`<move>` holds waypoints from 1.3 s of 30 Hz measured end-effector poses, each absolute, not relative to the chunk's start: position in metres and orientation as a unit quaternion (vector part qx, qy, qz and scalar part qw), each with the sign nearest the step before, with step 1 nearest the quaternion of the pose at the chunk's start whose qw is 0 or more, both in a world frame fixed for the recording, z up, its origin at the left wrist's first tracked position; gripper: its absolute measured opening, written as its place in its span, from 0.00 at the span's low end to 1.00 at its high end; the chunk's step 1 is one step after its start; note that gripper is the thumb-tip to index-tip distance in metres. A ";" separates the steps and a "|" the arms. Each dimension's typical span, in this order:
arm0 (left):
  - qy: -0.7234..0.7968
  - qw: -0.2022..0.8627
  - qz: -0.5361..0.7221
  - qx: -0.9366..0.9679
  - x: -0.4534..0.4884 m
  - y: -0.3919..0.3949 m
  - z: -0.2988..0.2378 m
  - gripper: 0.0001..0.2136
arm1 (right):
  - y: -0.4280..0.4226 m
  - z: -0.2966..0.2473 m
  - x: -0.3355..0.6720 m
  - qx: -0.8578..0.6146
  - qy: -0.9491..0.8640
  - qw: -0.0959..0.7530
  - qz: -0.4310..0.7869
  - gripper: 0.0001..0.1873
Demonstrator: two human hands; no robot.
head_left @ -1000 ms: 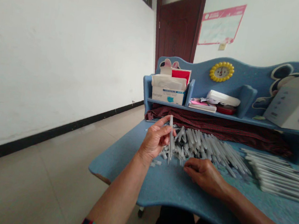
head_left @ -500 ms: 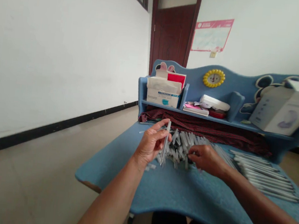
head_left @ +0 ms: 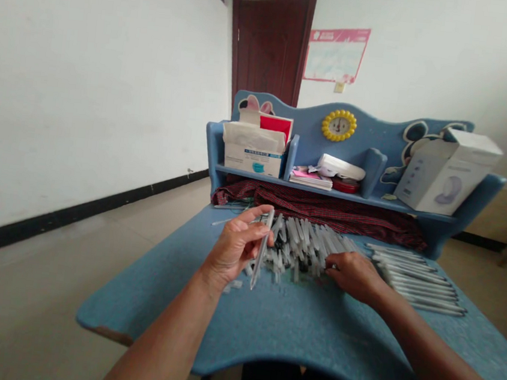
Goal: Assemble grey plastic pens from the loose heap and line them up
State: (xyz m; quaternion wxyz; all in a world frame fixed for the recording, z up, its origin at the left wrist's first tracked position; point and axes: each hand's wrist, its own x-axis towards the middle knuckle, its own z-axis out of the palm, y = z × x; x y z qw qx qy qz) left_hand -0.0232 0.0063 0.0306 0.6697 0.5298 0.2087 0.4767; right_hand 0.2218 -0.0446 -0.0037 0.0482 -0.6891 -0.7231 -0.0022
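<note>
The right hand [head_left: 355, 276] had shifted rightward along the pile of clear tubes [head_left: 292, 233]; whether its curled fingers gripped anything could not be told. The left hand [head_left: 230, 247] pinched a pen tube [head_left: 262, 248] above the desk [head_left: 266, 324], long axis steep, left of and apart from the right fingers.

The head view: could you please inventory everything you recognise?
Pen barrel: one, clear, left hand
Pen parts: many, clear, heaped on desk
Pens: several, pale, desk right
Desk: one, blue, centre
Checked cloth: one, red, under shelf
Mask box: one, white, shelf left
Papers: several, white, shelf middle
Clock: one, yellow, backboard
Carton: one, white, shelf right
Poster: one, pink, wall
Door: one, brown, back
Left hand: one, bare, centre
Right hand: one, bare, at pen parts
</note>
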 end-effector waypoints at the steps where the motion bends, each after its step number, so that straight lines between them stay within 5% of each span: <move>1: 0.210 0.670 0.474 0.532 -0.023 0.006 0.031 0.25 | -0.045 -0.005 0.222 -0.692 -0.720 0.047 -0.004 0.10; 28: 0.245 0.659 0.376 0.604 -0.014 0.003 0.027 0.22 | -0.042 -0.009 0.228 -0.679 -0.715 0.140 0.091 0.09; 34: 0.239 0.671 0.296 0.637 -0.011 -0.001 0.022 0.24 | -0.052 0.000 0.213 -0.551 -0.609 0.397 0.410 0.13; 39: 0.242 0.674 0.219 0.663 -0.007 -0.004 0.019 0.24 | -0.059 0.008 0.197 -0.447 -0.528 0.528 0.493 0.14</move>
